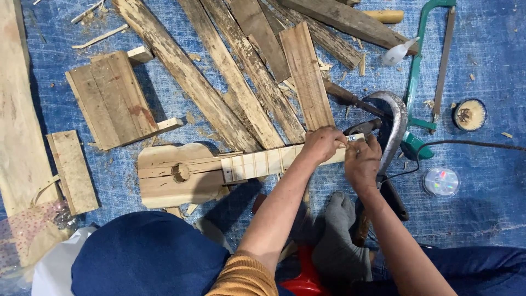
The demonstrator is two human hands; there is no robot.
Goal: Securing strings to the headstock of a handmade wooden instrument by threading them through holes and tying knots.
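Note:
A small unfinished wooden guitar (181, 175) lies flat on a blue tarp, its body to the left and its fretted neck (263, 163) running right. My left hand (322, 143) presses down on the far end of the neck. My right hand (361, 161) sits just beside it, fingers closed around a small pale object at the neck's tip; I cannot tell what it is. A grey-socked foot (337, 241) rests below my hands.
Rough planks (241, 71) fan out across the top. A small pallet piece (112, 98) and a board (72, 170) lie left. A green hacksaw (424, 60), a curved sickle blade (395, 129), a white bottle (397, 53), a round tin (469, 114) and a disc (441, 181) lie right.

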